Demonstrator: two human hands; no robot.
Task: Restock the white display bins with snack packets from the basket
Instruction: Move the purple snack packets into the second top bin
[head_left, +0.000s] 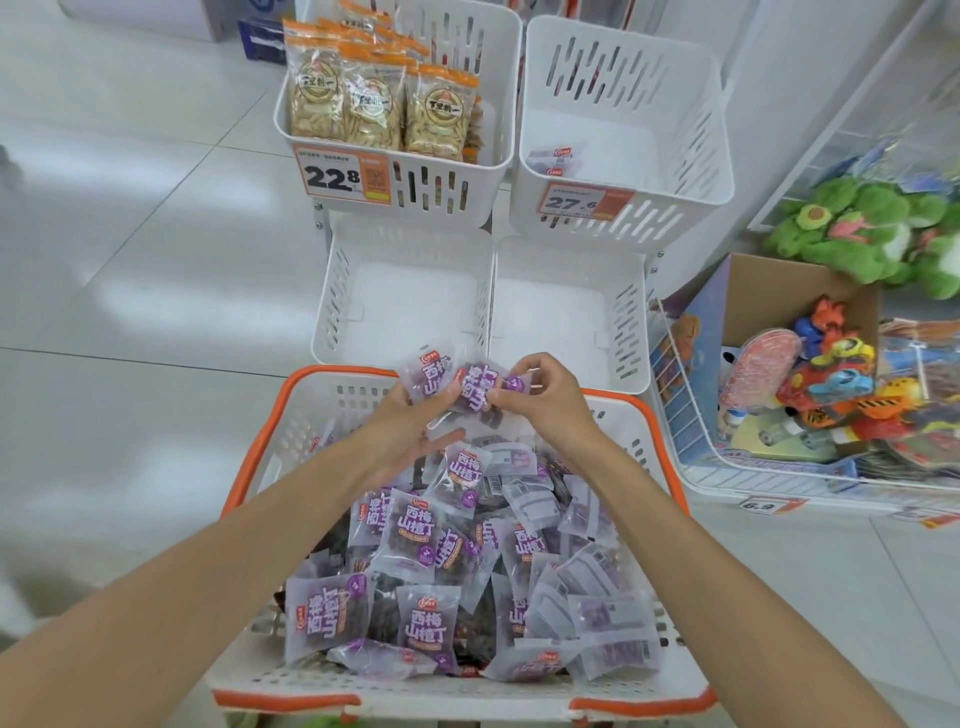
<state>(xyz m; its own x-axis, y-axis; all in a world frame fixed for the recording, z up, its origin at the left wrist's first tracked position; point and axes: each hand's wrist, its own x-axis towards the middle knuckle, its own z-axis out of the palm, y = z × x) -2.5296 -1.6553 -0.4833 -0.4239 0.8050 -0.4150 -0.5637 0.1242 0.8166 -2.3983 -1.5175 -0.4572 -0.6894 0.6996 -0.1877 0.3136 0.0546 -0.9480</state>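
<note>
Where the hands were: the left hand (408, 423) and right hand (545, 402) met close together above the far edge of the basket (267, 415), with the forearms reaching in over its near corners.
Left hand: it was curled under the held packets (431, 376), thumb pressed on their front and fingers beneath.
Right hand: its thumb and fingertips pinched the right edge of the front sachet of the same bunch.
Held packets: at least two translucent sachets with purple print overlapped in a fan. They were raised clear of the heap, level with the basket's far rim and just short of the lower bins.
Loose packets (415, 530): these were heaped in the basket below the hands and nearer the person. Some lay print up, others barcode up.
Lower left bin (332, 291): white with slotted walls, it stood just beyond the basket's far edge, its white bottom in plain view.
Lower right bin (626, 322): it stood wall to wall with the lower left bin and looked the same.
Upper left bin (498, 130): a tier behind and above, it held upright seed packets (337, 98) with orange tops. A price tag (343, 176) on its front read 22.8.
Upper right bin (675, 130): a few small packets (553, 158) lay in its near left corner.
Wire bin (675, 415): to the right of the basket, it was filled with toys (831, 384).
Floor (130, 260): pale glossy tiles.
</note>
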